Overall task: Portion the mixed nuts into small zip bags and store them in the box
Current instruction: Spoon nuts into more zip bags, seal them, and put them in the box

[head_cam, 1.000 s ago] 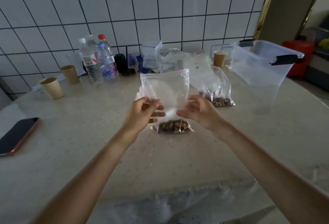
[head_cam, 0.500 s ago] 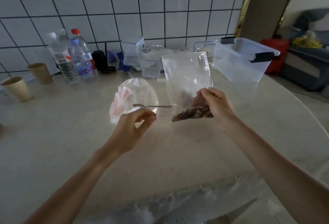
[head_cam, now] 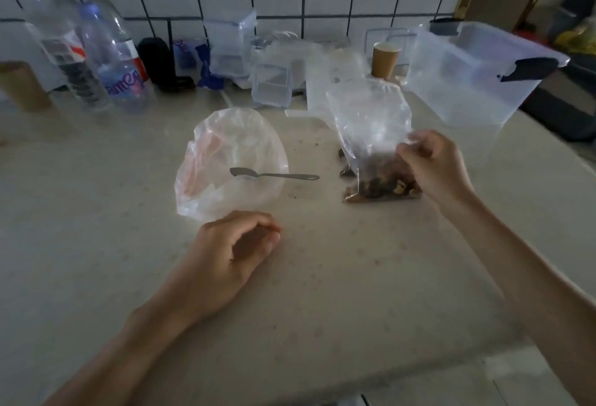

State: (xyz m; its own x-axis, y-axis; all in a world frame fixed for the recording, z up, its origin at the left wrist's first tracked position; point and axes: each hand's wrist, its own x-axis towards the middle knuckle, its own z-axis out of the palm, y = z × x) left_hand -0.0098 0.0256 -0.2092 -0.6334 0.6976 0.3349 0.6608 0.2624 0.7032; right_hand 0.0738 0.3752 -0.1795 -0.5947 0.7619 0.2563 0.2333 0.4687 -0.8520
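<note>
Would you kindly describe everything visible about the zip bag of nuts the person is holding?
The zip bag is clear, thin, crinkled plastic, held roughly upright with its upper part empty. A small portion of brown mixed nuts fills its bottom, which sits at the table surface. The right hand pinches its right edge just above the nuts. It stands right of the spoon and before the clear storage box. Whether the top is sealed cannot be told.

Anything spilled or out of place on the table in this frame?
Yes: a few loose nuts lie on the table just left of the zip bag held by the right hand, outside any bag, with dark crumbs scattered nearby.
</note>
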